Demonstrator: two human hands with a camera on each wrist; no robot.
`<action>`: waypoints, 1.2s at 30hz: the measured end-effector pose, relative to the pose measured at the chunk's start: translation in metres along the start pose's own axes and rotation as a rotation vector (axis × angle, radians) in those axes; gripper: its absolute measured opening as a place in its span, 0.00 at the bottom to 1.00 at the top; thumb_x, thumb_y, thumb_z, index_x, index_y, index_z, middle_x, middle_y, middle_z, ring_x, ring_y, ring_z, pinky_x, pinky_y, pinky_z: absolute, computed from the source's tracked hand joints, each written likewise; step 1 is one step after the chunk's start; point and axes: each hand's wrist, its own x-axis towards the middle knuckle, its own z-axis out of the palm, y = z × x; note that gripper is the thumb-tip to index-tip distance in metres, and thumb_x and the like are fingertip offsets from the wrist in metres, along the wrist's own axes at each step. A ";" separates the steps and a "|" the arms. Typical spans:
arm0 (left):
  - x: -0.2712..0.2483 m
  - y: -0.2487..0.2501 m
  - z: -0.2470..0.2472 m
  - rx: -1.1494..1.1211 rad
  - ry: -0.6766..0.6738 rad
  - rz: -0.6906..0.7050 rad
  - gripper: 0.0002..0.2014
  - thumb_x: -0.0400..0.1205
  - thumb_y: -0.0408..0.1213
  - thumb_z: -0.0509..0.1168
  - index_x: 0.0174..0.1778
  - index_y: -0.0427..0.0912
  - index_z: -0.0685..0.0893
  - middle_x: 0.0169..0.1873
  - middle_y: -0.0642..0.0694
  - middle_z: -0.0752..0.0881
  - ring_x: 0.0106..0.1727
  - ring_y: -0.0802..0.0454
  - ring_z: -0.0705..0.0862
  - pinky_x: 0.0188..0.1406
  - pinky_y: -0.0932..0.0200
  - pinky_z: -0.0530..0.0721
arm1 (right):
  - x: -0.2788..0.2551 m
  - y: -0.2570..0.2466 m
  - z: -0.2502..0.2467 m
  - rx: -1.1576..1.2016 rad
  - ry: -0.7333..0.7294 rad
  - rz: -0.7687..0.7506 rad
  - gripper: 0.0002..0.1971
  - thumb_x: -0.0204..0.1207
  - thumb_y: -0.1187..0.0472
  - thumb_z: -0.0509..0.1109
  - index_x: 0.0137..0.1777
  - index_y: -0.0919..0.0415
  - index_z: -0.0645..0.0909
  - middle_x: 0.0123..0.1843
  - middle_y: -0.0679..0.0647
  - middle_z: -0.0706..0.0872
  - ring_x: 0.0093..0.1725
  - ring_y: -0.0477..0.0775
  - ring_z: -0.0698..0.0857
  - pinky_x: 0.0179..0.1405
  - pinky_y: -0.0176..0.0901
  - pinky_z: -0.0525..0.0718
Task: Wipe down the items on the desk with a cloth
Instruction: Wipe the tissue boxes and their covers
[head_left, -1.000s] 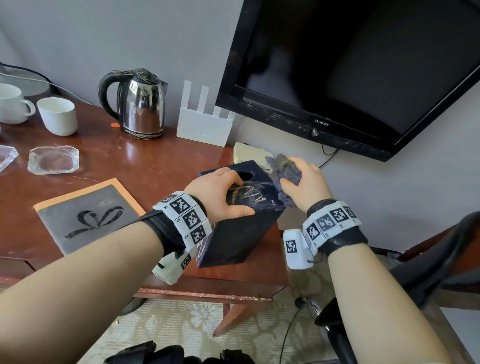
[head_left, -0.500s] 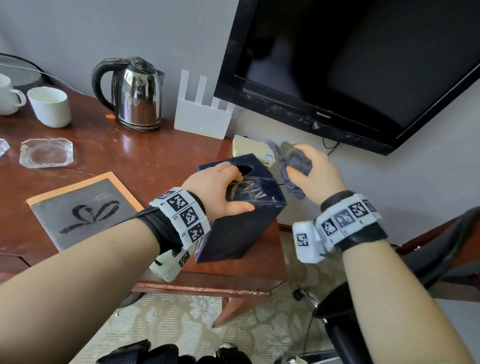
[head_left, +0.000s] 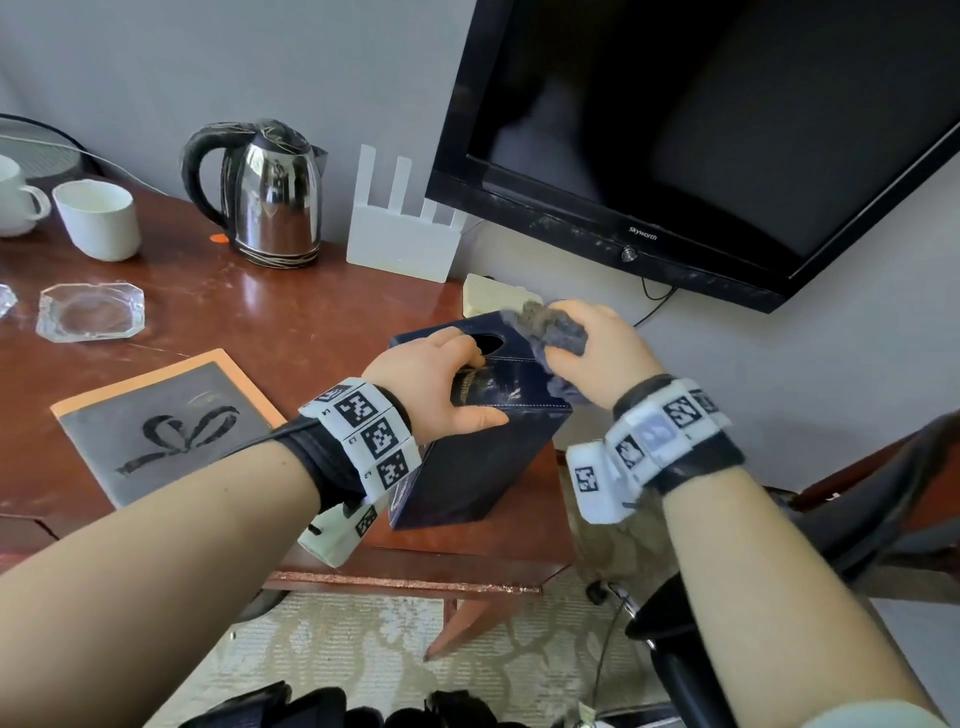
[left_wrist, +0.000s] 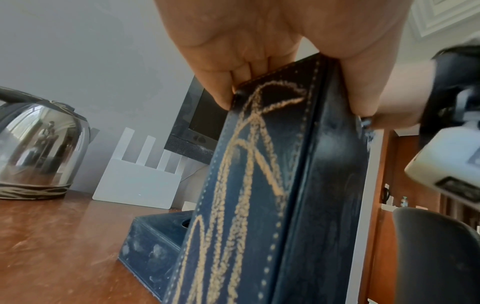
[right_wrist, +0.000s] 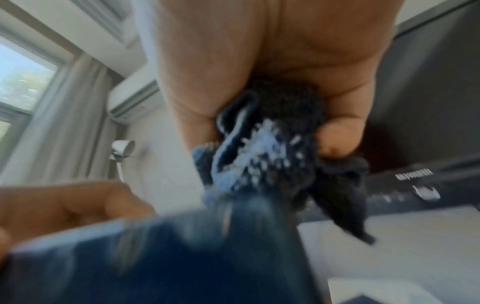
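Gripping a dark blue tissue box (head_left: 483, 415) across its upper end, fingers over the far edge by the oval opening and thumb on the near face, the person's left hand (head_left: 431, 384) holds it tilted up on one end near the front right corner of the wooden desk (head_left: 291, 322), while the right hand (head_left: 597, 353) clutches a bunched grey-blue cloth (head_left: 553, 327) and presses it against the box's top right edge. From the left wrist, the thumb and fingers (left_wrist: 223, 82) are seen clamped either side of the stitched, gold-lettered face, and a second dark blue piece (left_wrist: 153, 244), dusty, lies flat on the desk behind. The right wrist picture is blurred, though the cloth (right_wrist: 262, 158) shows wadded in the palm, a tail hanging loose. Done well, the wipe would likely run in long strokes along each face, the left hand keeping its firm hold so the box does not skid off the desk corner, then turning it to reach the sides under the fingers. Still to be wiped, it appears: a steel kettle (head_left: 270, 197), a white router (head_left: 400, 239), two white cups (head_left: 98, 218), a glass ashtray (head_left: 91, 312) and a grey folder (head_left: 166, 421)
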 end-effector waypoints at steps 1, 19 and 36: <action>0.000 0.000 0.000 0.001 -0.002 0.000 0.31 0.71 0.62 0.68 0.65 0.47 0.75 0.62 0.54 0.76 0.57 0.52 0.79 0.55 0.56 0.79 | 0.003 -0.002 0.006 -0.046 0.027 0.022 0.19 0.77 0.59 0.66 0.68 0.49 0.75 0.63 0.53 0.78 0.47 0.50 0.84 0.38 0.31 0.76; -0.007 -0.020 0.005 -0.341 -0.047 0.018 0.48 0.60 0.67 0.70 0.72 0.42 0.69 0.62 0.54 0.71 0.64 0.57 0.72 0.64 0.67 0.68 | 0.002 -0.009 0.022 -0.197 0.052 0.056 0.22 0.77 0.55 0.64 0.71 0.47 0.70 0.67 0.54 0.74 0.59 0.59 0.79 0.47 0.41 0.71; -0.014 -0.039 0.016 -0.489 -0.032 -0.055 0.52 0.60 0.70 0.70 0.75 0.43 0.67 0.69 0.51 0.77 0.70 0.53 0.76 0.72 0.50 0.74 | 0.017 -0.031 0.028 -0.294 0.005 -0.025 0.20 0.75 0.54 0.63 0.67 0.45 0.73 0.62 0.51 0.77 0.56 0.58 0.81 0.47 0.43 0.75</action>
